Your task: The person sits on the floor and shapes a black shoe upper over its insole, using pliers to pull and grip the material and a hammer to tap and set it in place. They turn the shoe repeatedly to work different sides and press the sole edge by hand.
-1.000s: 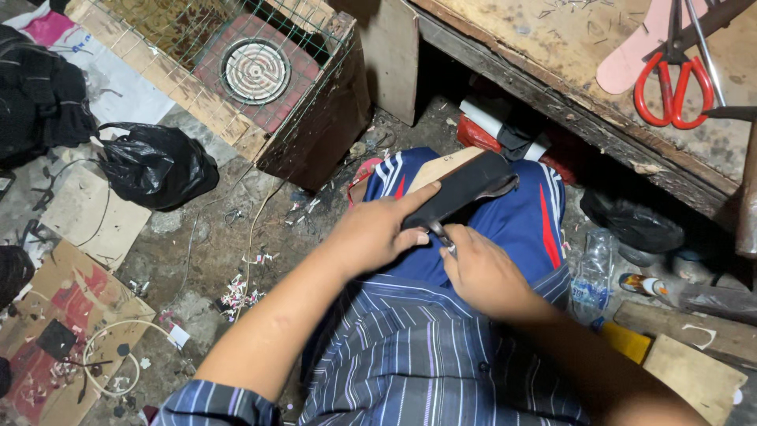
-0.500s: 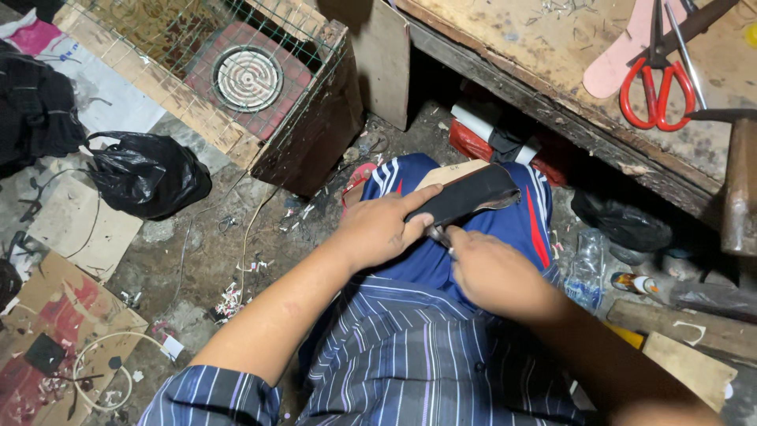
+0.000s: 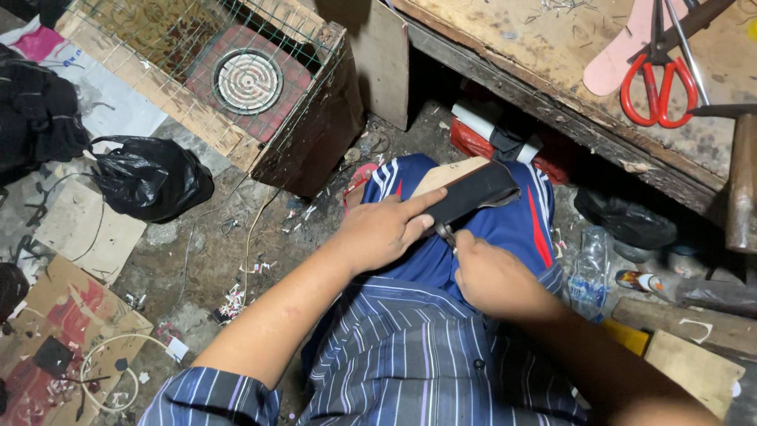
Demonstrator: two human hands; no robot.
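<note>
We see the black strip (image 3: 473, 193) lying on a pale board (image 3: 449, 172) across our blue-trousered lap, its long axis running from near left to far right; our left hand (image 3: 384, 230) presses flat on its near end with fingers extended, while our right hand (image 3: 489, 276), just right of and nearer than the strip, is closed around a small metal tool (image 3: 446, 233) touching the strip's near edge. Both hands sit about equally close. On the floor: a black plastic bag (image 3: 150, 177) far left, red printed cardboard (image 3: 47, 339) near left, a clear plastic bottle (image 3: 587, 272) right; red-handled scissors (image 3: 658, 83) lie on the bench far right.
</note>
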